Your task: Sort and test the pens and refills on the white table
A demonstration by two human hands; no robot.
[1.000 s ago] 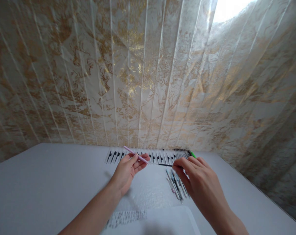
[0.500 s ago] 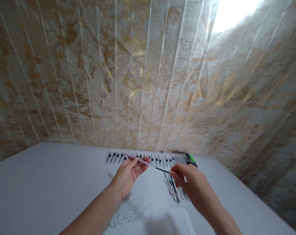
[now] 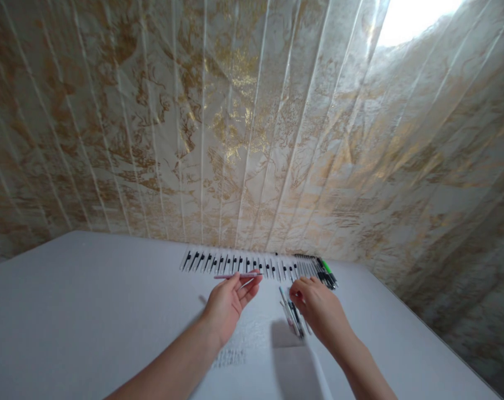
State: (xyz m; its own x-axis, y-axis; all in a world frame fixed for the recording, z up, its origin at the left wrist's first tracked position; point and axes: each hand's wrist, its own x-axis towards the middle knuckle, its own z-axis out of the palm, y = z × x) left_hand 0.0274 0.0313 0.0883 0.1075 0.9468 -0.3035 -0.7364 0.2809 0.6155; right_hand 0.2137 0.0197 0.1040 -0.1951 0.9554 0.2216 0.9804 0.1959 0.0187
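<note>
My left hand [image 3: 233, 303] holds a slim pink pen [image 3: 235, 275] almost level between thumb and fingers, with a thin dark tip at its right end. My right hand [image 3: 318, 305] hovers over a small pile of pens [image 3: 291, 319], its fingertips pinched together. Whatever those fingertips hold, if anything, is hidden. Beyond both hands stretches a row of clear slender pen parts [image 3: 218, 263] with black pieces on them. Part of the pile is covered by my right hand.
On the white table [image 3: 122, 311], dark pens and a green pen [image 3: 327, 266] lie at the row's right end. A white sheet with handwriting [image 3: 231, 357] lies nearer me, a shadow beside it. Behind the table hangs a gold-patterned curtain [image 3: 235, 139].
The black thin piece between the pink pen and my right hand no longer shows there. My right hand has moved apart from the pen, which now lies more level in my left hand.
</note>
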